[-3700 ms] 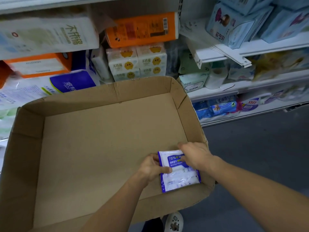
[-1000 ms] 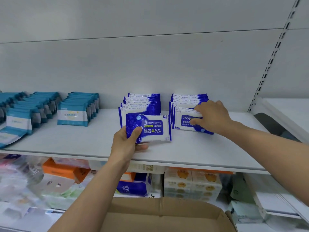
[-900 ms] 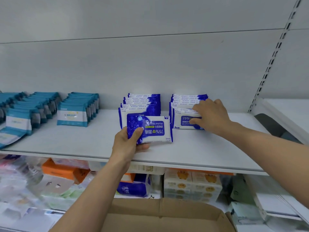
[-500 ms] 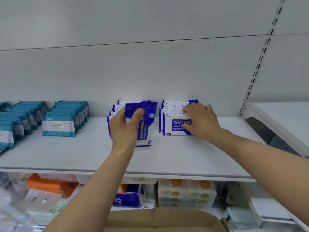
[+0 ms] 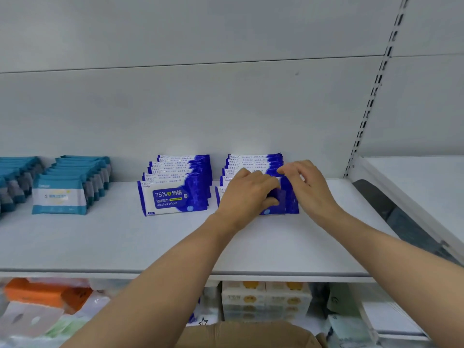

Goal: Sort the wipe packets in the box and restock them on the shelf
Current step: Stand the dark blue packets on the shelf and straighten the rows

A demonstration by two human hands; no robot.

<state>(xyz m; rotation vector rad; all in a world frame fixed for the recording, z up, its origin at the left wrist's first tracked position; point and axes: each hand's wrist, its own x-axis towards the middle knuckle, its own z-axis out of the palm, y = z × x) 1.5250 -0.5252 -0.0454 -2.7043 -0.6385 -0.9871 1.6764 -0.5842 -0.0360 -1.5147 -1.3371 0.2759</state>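
White shelf [image 5: 100, 242]: two blue wipe-packet rows, both hands at the right row [image 5: 253, 169]. Left hand [image 5: 247, 194] grips its front packet [image 5: 275, 204]; right hand [image 5: 307, 184] rests loose-fingered on top. Seat it upright, flush, label out.

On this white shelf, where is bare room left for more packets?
Bare: the white shelf's front strip, the gap between teal packet rows and left blue alcohol-wipe row, and right of the right blue row. Crowded: both hands there.

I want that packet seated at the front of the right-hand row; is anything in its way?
Nothing visible is. The left hand grips the packet right against the right-hand row, the right hand touches that row, and the shelf before it lies bare.
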